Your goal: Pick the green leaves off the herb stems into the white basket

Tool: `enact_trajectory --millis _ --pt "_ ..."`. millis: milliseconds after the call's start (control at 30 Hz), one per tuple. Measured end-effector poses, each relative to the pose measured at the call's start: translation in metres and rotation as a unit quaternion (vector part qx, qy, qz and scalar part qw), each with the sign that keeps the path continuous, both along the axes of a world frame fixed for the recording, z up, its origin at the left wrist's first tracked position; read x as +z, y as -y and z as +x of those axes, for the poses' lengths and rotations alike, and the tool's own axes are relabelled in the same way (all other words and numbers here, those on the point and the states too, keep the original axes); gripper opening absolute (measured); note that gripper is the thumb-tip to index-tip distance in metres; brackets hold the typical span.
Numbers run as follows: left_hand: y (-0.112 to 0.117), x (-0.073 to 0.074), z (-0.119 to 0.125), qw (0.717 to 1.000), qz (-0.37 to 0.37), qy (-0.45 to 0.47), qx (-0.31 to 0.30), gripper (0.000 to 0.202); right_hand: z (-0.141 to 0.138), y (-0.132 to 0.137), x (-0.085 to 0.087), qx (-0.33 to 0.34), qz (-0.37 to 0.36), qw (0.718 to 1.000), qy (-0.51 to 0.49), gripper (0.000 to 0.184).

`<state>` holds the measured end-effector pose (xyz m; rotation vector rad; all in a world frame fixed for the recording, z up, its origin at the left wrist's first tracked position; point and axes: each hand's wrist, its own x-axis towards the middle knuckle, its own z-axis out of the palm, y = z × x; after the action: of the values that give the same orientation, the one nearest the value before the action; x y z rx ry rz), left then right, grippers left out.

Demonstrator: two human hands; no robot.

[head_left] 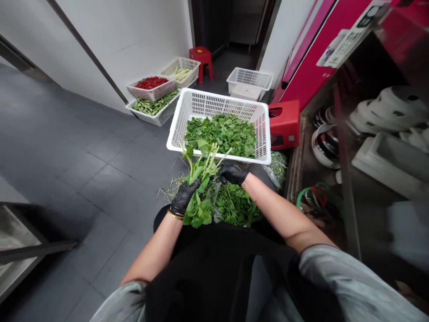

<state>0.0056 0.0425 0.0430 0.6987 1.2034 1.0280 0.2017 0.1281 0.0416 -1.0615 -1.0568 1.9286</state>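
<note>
My left hand (185,197), in a black glove, is closed round a bunch of leafy greens (198,212); the pale stems point up and away. Just right of those stems is my right hand (233,173), also gloved, with its fingers curled in. Whatever its fingertips hold is hidden. Below my hands, a clear plastic bag with more leafy greens (238,201) lies close to my body. Directly beyond my hands stands a white slotted basket (228,99) with a layer of picked green leaves (221,132) inside.
A red stool (286,123) shows beside the basket. Loose stems (172,188) lie on the floor at left. Farther back are baskets of red chillies (152,83), long green vegetables (152,107) and pale green pieces (181,73). Shelves with white dishes (385,109) line the right.
</note>
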Motion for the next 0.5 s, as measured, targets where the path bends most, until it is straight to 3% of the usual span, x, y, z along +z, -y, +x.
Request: enact_trajectory --millis 133,200,267,367,500 --pt "0.001 -0.002 -0.003 0.996 -0.058 0.066 -0.006 0.048 0.027 -0.028 0.0 -0.234 -0.045 0.968 -0.077 0.02" --pt "0.002 -0.002 -0.004 0.991 -0.079 0.104 -0.02 0.044 0.033 -0.033 -0.003 -0.271 -0.049 0.957 -0.086 0.025" --pt "0.002 -0.001 -0.003 0.987 -0.084 0.128 -0.038 0.042 0.029 -0.029 -0.009 -0.217 -0.048 0.972 -0.069 0.026" --pt "-0.001 -0.001 0.002 0.985 -0.079 0.147 -0.043 0.042 0.009 -0.014 -0.014 -0.053 -0.021 0.997 -0.061 0.027" --pt "-0.006 -0.006 0.008 0.991 -0.07 0.114 0.007 0.045 -0.008 -0.008 -0.008 0.066 0.063 0.996 -0.006 0.03"
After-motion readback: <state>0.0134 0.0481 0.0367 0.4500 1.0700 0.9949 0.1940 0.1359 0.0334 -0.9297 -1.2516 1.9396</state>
